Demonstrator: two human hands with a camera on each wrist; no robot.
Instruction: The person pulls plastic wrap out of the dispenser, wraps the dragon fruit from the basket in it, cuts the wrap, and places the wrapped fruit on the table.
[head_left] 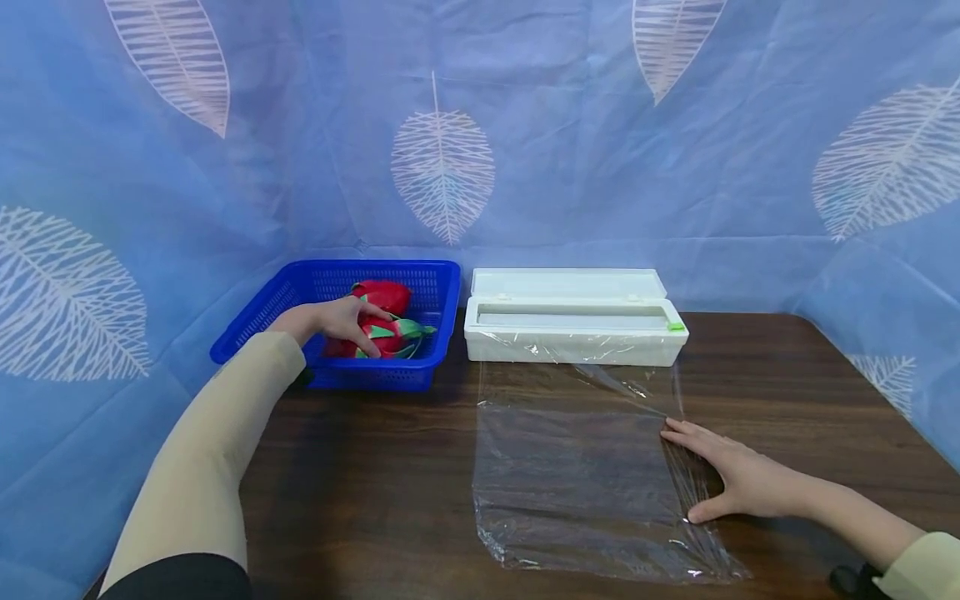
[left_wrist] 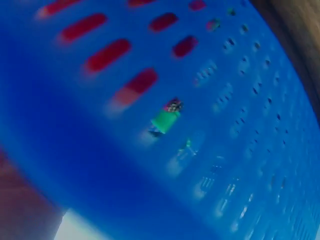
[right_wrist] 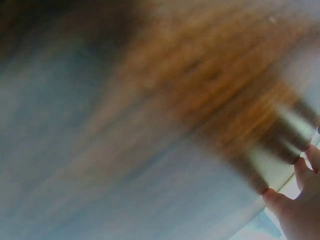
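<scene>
My left hand (head_left: 339,322) reaches into a blue plastic basket (head_left: 371,380) and grips a red dragon fruit (head_left: 388,335) with green leafy tips, thumb on the near side and fingers over the top. Right behind it lies a second dragon fruit (head_left: 386,293). In the left wrist view the slotted basket wall (left_wrist: 210,130) fills most of the picture, red and green showing through its holes. On the right, my right hand (head_left: 750,478) rests with spread fingers at the right edge of a sheet of cling film (head_left: 562,475). Its fingertips (right_wrist: 274,196) touch the surface in the right wrist view.
A white cling film dispenser (head_left: 570,348) stands at the back with its lid (head_left: 567,283) raised and a green slider (head_left: 676,327) at its right end. The film runs from it towards me over the dark wooden table (head_left: 360,500). Blue leaf-patterned cloth (head_left: 555,167) hangs behind.
</scene>
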